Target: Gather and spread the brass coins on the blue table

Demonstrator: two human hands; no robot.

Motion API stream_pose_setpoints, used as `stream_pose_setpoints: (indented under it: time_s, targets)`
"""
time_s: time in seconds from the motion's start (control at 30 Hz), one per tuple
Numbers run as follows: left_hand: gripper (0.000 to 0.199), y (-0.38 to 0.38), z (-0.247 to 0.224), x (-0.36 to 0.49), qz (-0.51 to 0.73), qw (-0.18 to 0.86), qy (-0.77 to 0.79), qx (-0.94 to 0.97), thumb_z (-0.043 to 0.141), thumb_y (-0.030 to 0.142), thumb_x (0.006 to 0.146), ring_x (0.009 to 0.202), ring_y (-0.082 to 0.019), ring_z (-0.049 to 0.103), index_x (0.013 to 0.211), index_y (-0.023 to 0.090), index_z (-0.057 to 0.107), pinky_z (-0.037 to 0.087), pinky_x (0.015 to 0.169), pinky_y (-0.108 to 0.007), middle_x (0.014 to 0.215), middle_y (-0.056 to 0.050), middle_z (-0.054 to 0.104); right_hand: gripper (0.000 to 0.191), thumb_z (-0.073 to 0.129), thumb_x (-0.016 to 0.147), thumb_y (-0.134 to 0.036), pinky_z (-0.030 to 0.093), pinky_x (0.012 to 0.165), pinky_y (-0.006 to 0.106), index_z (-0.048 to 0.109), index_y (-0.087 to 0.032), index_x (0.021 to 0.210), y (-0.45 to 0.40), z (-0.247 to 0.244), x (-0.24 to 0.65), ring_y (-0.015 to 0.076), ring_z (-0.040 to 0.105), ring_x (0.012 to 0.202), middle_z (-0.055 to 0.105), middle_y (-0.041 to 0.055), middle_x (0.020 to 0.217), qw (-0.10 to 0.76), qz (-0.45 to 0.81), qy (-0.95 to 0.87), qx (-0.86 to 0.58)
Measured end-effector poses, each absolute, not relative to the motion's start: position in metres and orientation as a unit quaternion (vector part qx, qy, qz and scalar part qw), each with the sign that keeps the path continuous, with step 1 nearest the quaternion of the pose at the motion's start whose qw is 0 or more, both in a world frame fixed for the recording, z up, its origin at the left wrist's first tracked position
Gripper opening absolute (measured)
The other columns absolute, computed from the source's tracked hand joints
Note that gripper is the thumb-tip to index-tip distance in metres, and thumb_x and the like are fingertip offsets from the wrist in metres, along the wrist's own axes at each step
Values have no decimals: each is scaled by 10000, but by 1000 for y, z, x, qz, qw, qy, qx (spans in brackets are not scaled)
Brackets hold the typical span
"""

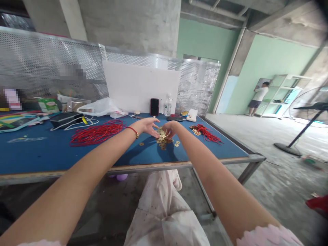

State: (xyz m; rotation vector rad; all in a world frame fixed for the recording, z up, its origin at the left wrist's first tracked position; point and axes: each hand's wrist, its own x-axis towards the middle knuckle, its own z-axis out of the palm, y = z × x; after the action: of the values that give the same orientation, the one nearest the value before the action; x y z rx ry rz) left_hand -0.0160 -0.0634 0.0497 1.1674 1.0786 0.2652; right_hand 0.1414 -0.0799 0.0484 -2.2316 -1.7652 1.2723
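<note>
Between the fingers of both bare hands, a loose pile of brass-coloured holed coins (162,139) lies on a blue-topped bench (51,153). The pile runs longer from the far side towards the person than from side to side. The left hand (149,126), wearing a red cord bracelet (132,129), reaches in from the left with fingers spread, thumb apart, and no coin visible in its grasp; its lowest fingertips are at the pile's left edge. The right hand (171,127) seems the nearer, arched over the right side with fingers curled down among the coins; whether they pinch one cannot be told. Single coins lie just beside the pile, left and right.

Left of the fingers is a long bundle of red cord (98,133); to their right, a smaller red tangle (208,134) lies with more coins. Beyond them, a smartphone (154,107) stands upright near a clear plastic bottle (167,107), before a white board (140,85) and perforated metal sheeting (198,82).

Farther right, across a bare concrete floor (238,130), are a pedestal fan (289,149), a white shelf unit (279,88) and a person (260,95) standing by a pale green wall (266,58).
</note>
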Motion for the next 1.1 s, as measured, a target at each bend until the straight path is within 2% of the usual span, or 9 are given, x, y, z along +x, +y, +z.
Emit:
stream_pose_setpoints:
  time_s: [0.1, 0.27, 0.47, 0.6, 0.77, 0.83, 0.97, 1.03, 1.1]
  targets:
    - [817, -65, 55, -53, 125, 650, 505, 554, 544, 432, 772, 1168, -373, 546, 1436, 83, 219, 499, 901, -472, 1280, -305, 500, 158, 571, 840, -219, 563, 669, 296, 580, -75, 906, -94, 52, 177, 216, 664, 754, 622, 81, 698, 27, 378, -567, -731]
    - [541, -82, 47, -129, 160, 493, 603, 606, 634, 348, 713, 1182, -370, 539, 1198, 132, 533, 514, 922, -426, 1186, -233, 604, 34, 609, 791, -125, 566, 632, 262, 591, -98, 785, -130, 37, 243, 161, 646, 646, 633, 76, 679, -1, 378, -578, -723]
    - [474, -97, 33, -116, 140, 643, 548, 516, 538, 305, 776, 1057, -370, 621, 1193, 84, 496, 556, 846, -417, 1000, -266, 652, 80, 499, 818, -78, 564, 696, 241, 531, -129, 764, -151, 29, 212, 118, 625, 626, 586, 35, 664, 75, 495, -520, -692]
    - [508, -89, 33, -56, 141, 672, 532, 495, 528, 273, 778, 988, -375, 648, 1216, 32, 440, 574, 743, -397, 1001, -275, 635, 57, 481, 807, -95, 559, 650, 270, 531, -121, 802, -135, 33, 160, 143, 620, 649, 600, 67, 712, 89, 515, -529, -669]
    - [363, -88, 32, -16, 190, 674, 482, 526, 591, 284, 732, 877, -336, 680, 1030, 82, 546, 567, 722, -392, 979, -237, 644, 57, 509, 785, -120, 540, 647, 285, 564, -129, 790, -126, 39, 145, 148, 606, 628, 606, 59, 700, 124, 512, -581, -621]
    - [332, -93, 27, -24, 240, 628, 476, 567, 657, 284, 683, 837, -302, 680, 952, 109, 572, 559, 734, -385, 931, -198, 659, 35, 553, 757, -116, 522, 672, 290, 582, -134, 747, -136, 42, 159, 153, 602, 633, 619, 56, 698, 121, 446, -650, -603]
    - [402, -111, 6, -57, 283, 454, 402, 743, 738, 328, 605, 833, -250, 658, 951, 139, 657, 527, 728, -337, 891, -104, 684, 121, 621, 692, -55, 424, 702, 259, 671, -137, 765, -167, 35, 201, 176, 611, 721, 678, 67, 760, 53, 99, -833, -542]
    - [305, -122, -6, -64, 242, 373, 353, 824, 720, 329, 625, 789, -229, 650, 866, 143, 698, 500, 722, -301, 817, -76, 692, 92, 663, 736, -130, 395, 658, 246, 696, -150, 819, -179, 25, 216, 165, 607, 700, 703, 74, 799, 12, 61, -870, -490]
    - [209, -131, -15, -60, 213, 294, 306, 880, 682, 317, 679, 761, -204, 640, 812, 160, 721, 470, 699, -263, 802, -52, 697, 128, 650, 777, -138, 392, 678, 231, 700, -162, 893, -182, 13, 222, 158, 617, 759, 708, 81, 895, 23, 51, -898, -436]
